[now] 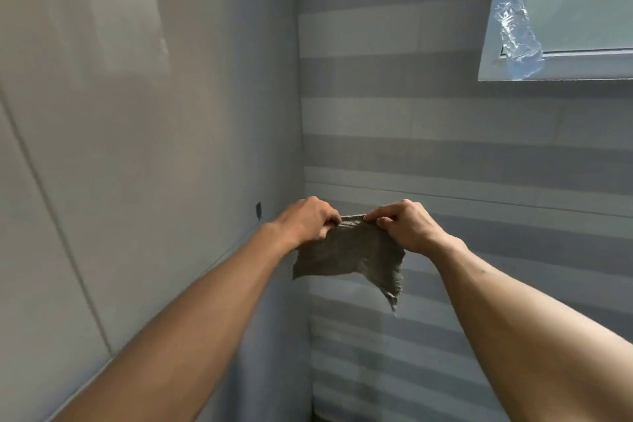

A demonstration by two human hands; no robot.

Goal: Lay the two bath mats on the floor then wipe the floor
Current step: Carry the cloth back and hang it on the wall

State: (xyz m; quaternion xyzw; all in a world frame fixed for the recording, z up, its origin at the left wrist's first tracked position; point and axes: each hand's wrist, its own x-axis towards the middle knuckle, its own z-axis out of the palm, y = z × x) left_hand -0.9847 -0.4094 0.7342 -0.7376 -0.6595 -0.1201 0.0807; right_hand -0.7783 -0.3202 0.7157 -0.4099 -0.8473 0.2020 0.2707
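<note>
A small grey-brown ribbed cloth (349,250) hangs in the air in front of a wall corner. My left hand (306,221) pinches its top edge on the left, and my right hand (406,226) pinches the same edge on the right. The two hands are close together, and the cloth droops below them with a frayed corner pointing down at the right. Neither bath mat nor the floor is in sight.
A plain grey wall (120,147) stands to the left and a grey striped tiled wall (479,154) to the right, meeting in a corner behind the cloth. A window (579,0) with crumpled clear plastic (517,24) taped to its frame sits at the upper right.
</note>
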